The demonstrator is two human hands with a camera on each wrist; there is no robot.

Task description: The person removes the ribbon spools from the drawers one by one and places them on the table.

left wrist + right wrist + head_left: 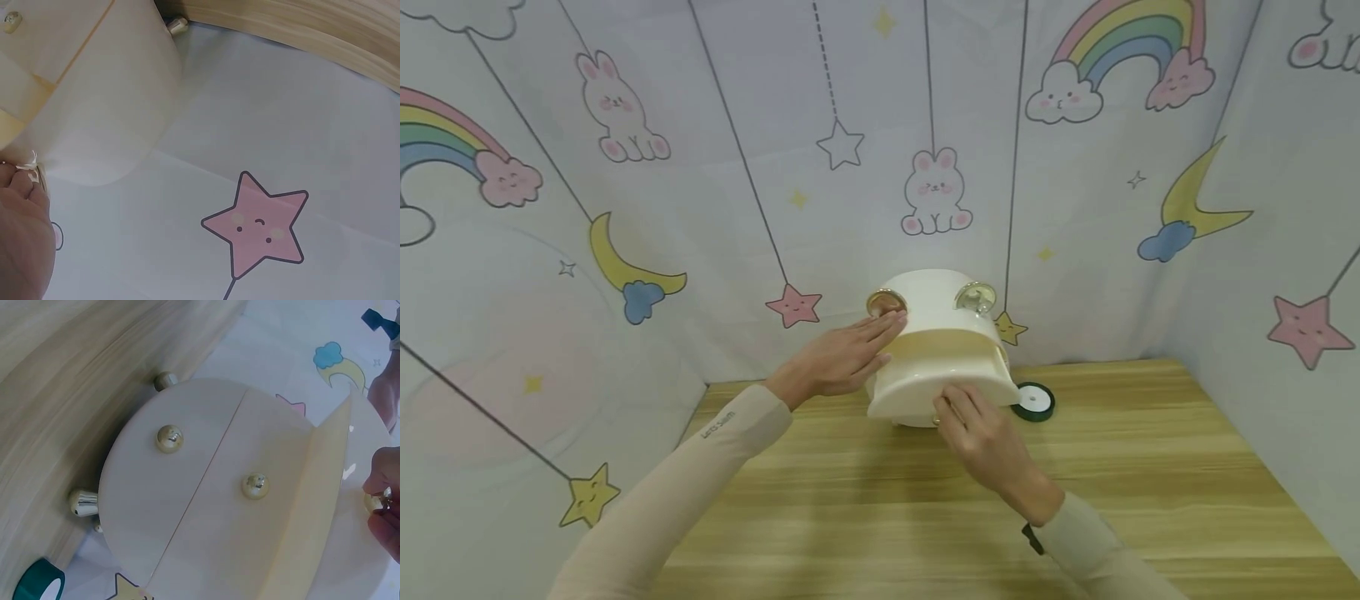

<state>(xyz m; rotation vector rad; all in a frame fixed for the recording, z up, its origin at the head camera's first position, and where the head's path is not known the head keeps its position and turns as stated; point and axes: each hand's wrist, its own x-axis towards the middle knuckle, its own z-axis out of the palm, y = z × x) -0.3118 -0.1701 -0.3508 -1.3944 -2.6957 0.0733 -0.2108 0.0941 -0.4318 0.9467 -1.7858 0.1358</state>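
Note:
A white, round-fronted drawer box [936, 287] stands on the table against the backdrop, with two gold domes [976, 296] on its top. Its uppermost drawer [925, 396] is pulled partway out. My right hand [983, 437] pinches that drawer's gold knob [370, 501] between thumb and fingers. With its fingers extended, my left hand [850, 354] rests against the box's upper left, by the left dome [883, 298]. Two lower drawers, each with a gold knob [255, 485], are closed in the right wrist view. The drawer's inside is mostly hidden.
Just right of the box lies a dark green roll with a white centre [1035, 402]. Gold feet [84, 502] hold the box off the wood-grain table [820, 517]. A printed cloth [850, 217] rises close behind and along both sides.

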